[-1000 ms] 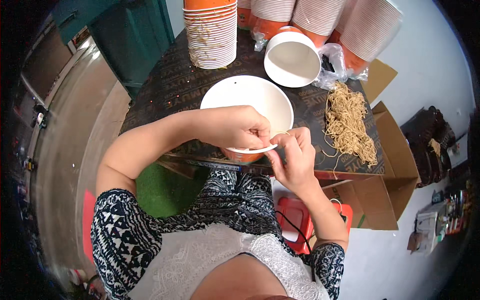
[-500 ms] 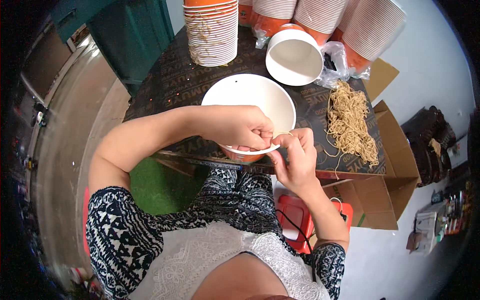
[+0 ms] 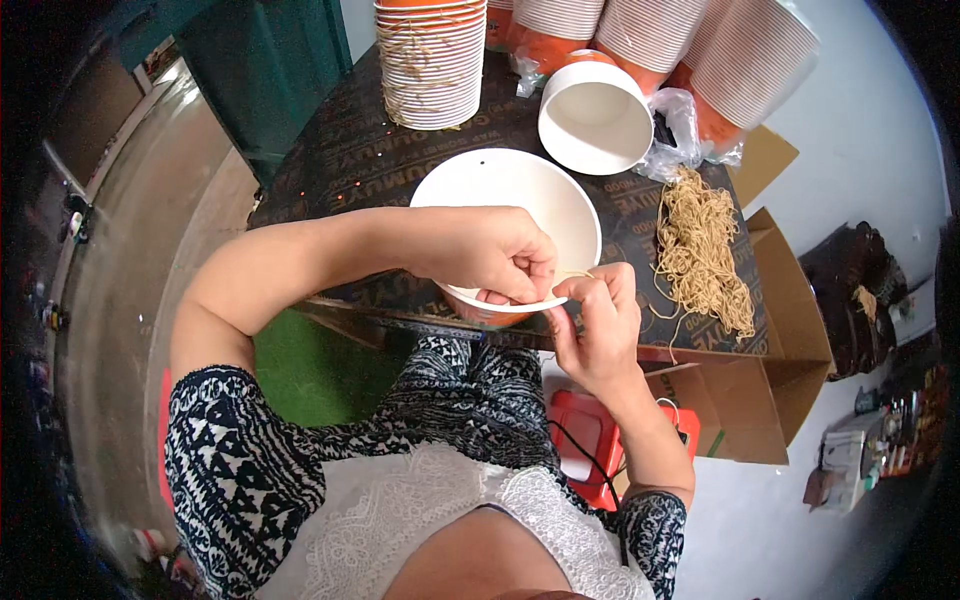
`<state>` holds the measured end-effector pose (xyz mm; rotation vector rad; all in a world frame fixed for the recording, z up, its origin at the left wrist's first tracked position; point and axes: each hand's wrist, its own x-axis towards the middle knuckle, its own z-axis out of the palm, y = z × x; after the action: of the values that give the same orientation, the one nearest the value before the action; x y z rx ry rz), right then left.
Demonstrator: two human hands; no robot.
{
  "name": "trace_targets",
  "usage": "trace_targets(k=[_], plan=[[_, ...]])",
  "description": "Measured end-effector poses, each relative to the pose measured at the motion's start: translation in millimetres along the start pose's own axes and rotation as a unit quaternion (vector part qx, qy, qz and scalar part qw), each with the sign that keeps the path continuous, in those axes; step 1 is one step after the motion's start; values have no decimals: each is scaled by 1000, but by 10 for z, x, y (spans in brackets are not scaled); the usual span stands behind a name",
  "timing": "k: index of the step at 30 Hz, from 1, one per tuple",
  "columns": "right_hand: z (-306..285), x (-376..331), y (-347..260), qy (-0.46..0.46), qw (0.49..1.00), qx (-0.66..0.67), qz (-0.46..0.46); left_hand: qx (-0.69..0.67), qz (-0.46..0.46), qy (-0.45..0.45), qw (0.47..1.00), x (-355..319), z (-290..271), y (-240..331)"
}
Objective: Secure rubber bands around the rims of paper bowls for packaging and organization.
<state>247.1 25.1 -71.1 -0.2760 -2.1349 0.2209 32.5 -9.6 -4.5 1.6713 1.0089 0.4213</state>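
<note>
A large paper bucket (image 3: 455,178), white inside and orange outside, stands at the near edge of the dark table with its mouth up. My left hand (image 3: 505,255) reaches over it, fingers curled closed against the inside of the near rim; what they hold, if anything, is hidden. At the rim's right side, my right hand (image 3: 600,320) pinches the edge between thumb and forefinger. A thin tan string (image 3: 574,273) shows between my two hands and runs to the right fingers. Right of the bucket lies a loose heap of the same tan string (image 3: 702,262).
Behind the bucket stands a tall stack of paper buckets (image 3: 432,75) with string bits on it. A single white-lined bucket (image 3: 597,118) lies tipped beside several plastic-wrapped stacks (image 3: 755,65). An open cardboard box (image 3: 735,405) stands right of the table, near a red object (image 3: 580,430).
Both hands stay at the bucket's near rim, with only small finger movement. The whole view has shifted slightly.
</note>
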Motion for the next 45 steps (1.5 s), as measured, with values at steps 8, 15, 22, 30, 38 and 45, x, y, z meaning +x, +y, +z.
trace_targets(k=[8,15,22,30,38,45], plan=[[19,14,18,3,1000,12,-6,-28,-7,-22,999,2,-19,-21],[14,52,-20,10,1000,2,24,256,154,330,896,-240,-148,301],[-179,-80,-60,49,994,64,74,222,13,617,755,-1012,-707,-477],[-156,-326,-100,57,887,349,297,223,-209,555,774,-975,-779,-1324],[-106,-338,-171,15,839,426,339,388,-24,656,647,-864,-386,-802],[-229,-358,-316,-5,819,491,295,492,211,429,728,-507,623,205]])
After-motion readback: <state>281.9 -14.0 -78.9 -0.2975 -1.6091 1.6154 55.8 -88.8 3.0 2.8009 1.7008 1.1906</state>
